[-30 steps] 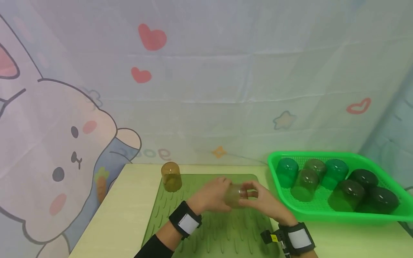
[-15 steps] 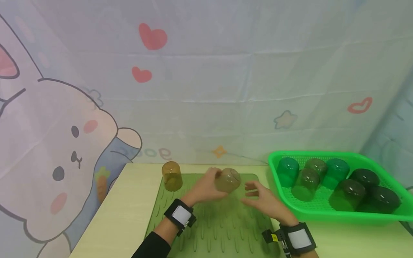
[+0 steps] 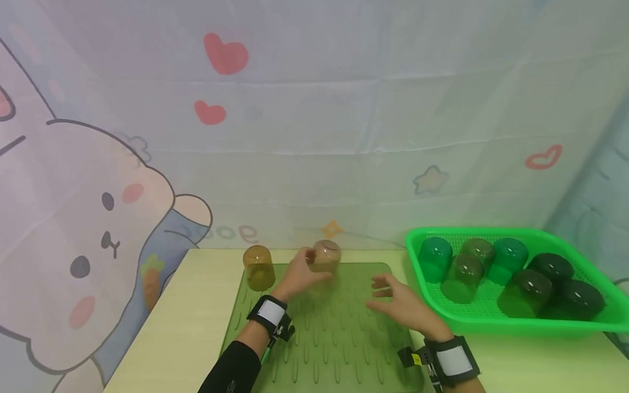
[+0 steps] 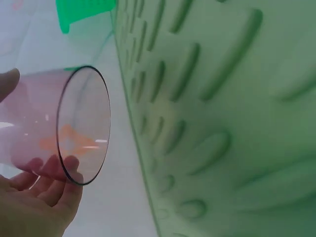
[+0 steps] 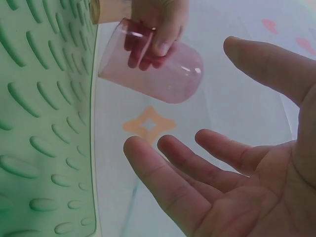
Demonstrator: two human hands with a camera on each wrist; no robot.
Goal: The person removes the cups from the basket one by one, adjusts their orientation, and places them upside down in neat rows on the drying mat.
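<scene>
My left hand (image 3: pixel 298 275) holds a clear pinkish cup (image 3: pixel 326 254) upside down above the far part of the green ridged mat (image 3: pixel 339 349). In the left wrist view the cup's open rim (image 4: pixel 84 126) faces the mat, with thumb and fingers on opposite sides of its wall. Over the mat's right side, my right hand (image 3: pixel 405 305) hangs with parted, relaxed fingers (image 5: pixel 168 182) and holds nothing. An amber cup (image 3: pixel 259 268) stands upside down at the mat's far left corner.
To the right sits a bright green basket (image 3: pixel 491 326) with several upside-down cups: green (image 3: pixel 435 259), brownish (image 3: pixel 463 278) and dark (image 3: pixel 575 300). A printed cloth (image 3: pixel 314 136) hangs behind the pale table (image 3: pixel 162 322).
The cup was between both hands; the right hand let go of it. My left hand carried the cup away, leftward and toward the back of the mat. The right hand stayed nearly in place.
</scene>
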